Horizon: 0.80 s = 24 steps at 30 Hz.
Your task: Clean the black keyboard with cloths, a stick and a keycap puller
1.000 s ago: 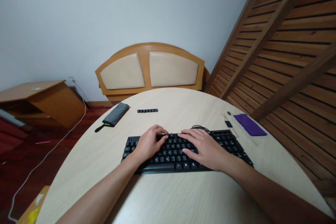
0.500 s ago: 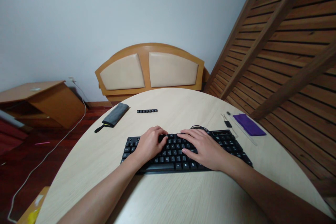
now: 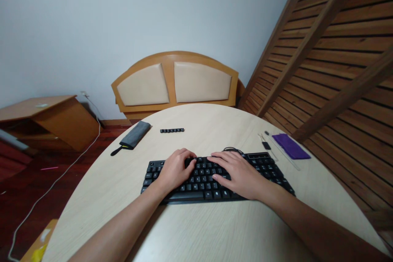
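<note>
A black keyboard (image 3: 199,188) lies on the round pale table, its space bar side towards me. My left hand (image 3: 178,168) is on its left half, fingers curled, with index finger and thumb close together at the top row of keys. Whatever is between those fingertips is hidden. Flat across the right-middle keys rests my right hand (image 3: 238,174), fingers stretched towards the top edge and thumb apart, holding nothing. Beyond the keyboard, several loose black keycaps (image 3: 172,130) stand in a short row.
On the table's left lies a grey pouch (image 3: 136,134) with a black strap. A purple cloth (image 3: 290,146), a thin brush (image 3: 281,149) and a small tool with a black handle (image 3: 266,145) lie right. A coiled black cable (image 3: 232,148) sits behind the keyboard.
Both hands stay in the same place on the keyboard. The view has shifted very slightly; nothing on the table has visibly moved.
</note>
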{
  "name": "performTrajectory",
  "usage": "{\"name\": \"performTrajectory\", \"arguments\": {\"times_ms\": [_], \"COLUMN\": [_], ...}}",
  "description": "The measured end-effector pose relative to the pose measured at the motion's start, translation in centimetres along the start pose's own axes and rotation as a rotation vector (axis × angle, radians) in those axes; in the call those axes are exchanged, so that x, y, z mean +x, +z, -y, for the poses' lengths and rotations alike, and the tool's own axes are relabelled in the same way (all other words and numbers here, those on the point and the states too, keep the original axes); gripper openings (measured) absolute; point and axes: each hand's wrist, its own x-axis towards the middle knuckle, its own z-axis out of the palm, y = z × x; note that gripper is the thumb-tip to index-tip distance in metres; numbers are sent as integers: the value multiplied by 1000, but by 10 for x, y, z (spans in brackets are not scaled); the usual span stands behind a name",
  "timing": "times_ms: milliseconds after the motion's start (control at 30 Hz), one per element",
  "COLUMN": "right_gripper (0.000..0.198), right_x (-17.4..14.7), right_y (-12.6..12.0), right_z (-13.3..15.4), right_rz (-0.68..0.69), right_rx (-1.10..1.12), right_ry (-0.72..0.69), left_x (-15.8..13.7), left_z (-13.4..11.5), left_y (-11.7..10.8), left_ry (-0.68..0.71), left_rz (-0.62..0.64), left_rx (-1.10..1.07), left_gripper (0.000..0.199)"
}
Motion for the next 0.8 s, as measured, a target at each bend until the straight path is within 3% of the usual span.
{"name": "performTrajectory", "arguments": {"times_ms": [367, 633, 800], "right_gripper": [46, 46, 46], "right_x": [0, -1, -1], "right_y": [0, -2, 0], "right_z": [0, 1, 0], "right_rz": [2, 3, 1], "right_rx": [-5, 7, 1], "right_ry": [-14, -3, -6], "left_x": [8, 51, 80], "left_z": [0, 54, 76], "left_y": [-16, -30, -31], "left_ry": [-85, 14, 18], "left_rz": [46, -78, -64], "left_rx": [-52, 359, 440], "left_gripper": [24, 22, 27]}}
